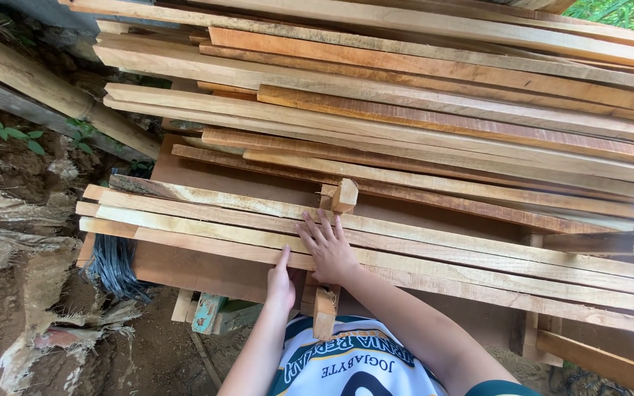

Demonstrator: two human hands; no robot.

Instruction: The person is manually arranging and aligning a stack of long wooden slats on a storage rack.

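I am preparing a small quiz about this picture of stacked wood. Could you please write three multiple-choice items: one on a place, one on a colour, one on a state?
1. Where does the right hand lie?
A. Flat on top of the front planks
B. On the ground
C. On the green plants

2. What colour is the short painted piece below the stack?
A. Red
B. Blue-green
C. Black

3. In what state is the left hand?
A. Hanging free in the air
B. Closed around a hammer
C. Pressed against the front edge of the lowest plank

Answers: 1 A, the open palm and spread fingers rest on the front planks. 2 B, its worn paint looks blue-green. 3 C, the fingers point up against the edge of the lowest plank, holding no tool.
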